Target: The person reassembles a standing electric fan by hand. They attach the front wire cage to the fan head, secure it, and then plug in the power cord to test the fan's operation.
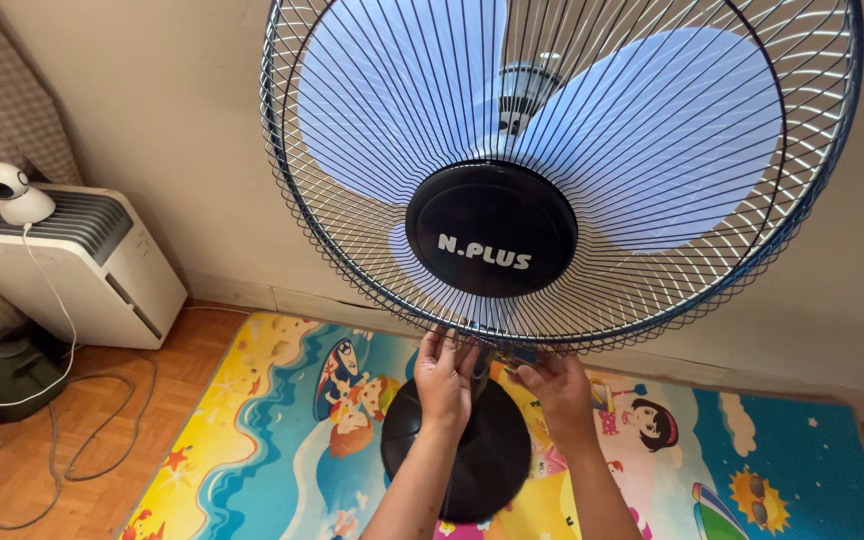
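The only label in view is the round black badge (492, 230) at the centre of the fan guard (352, 250), a glossy disc bearing pale lettering. There are no packages, signs or screens around the fan.

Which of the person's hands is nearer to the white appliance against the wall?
Left. The left hand touches the fan's wire guard bottom, on the side toward the white appliance; the right hand is beside it, farther away.

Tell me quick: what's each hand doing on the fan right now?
Left hand: open, fingers up against the bottom rim of the fan guard.
Right hand: fingers pinched at the clip under the guard; its grip cannot be told.
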